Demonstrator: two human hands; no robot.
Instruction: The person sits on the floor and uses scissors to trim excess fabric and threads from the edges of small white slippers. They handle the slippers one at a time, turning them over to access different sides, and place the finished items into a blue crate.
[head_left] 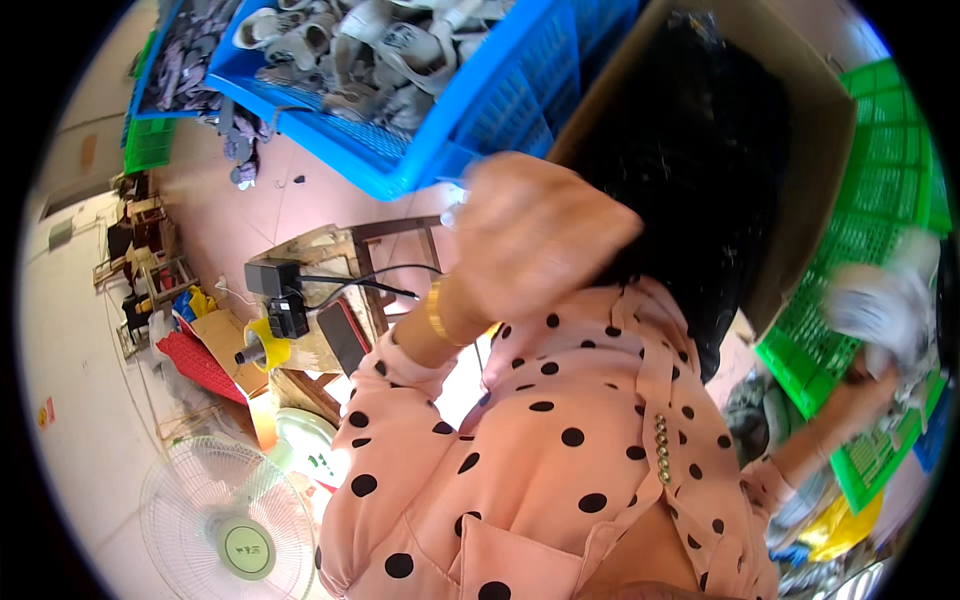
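My left hand [545, 235] is in front of my chest, blurred, its fingers curled closed. A small pale bit shows at its finger side; what it grips, if anything, I cannot make out. The hand overlaps the near edge of a blue plastic crate [425, 170] heaped with grey and white shoes [400, 50]. Out at the right, my right hand [878, 372] is closed on a pale grey-white shoe [880, 305], smeared by motion, beside green plastic crates [850, 230]. Between the hands stands a cardboard box [815, 170] lined with black plastic [690, 140].
A small wooden table [325, 245] at the left bears a phone [343, 335], black adapters [275, 290] and a yellow tape roll [265, 345]. A standing fan [235, 530] is at the lower left. Another crate of purplish-grey pieces [190, 60] sits at the far left.
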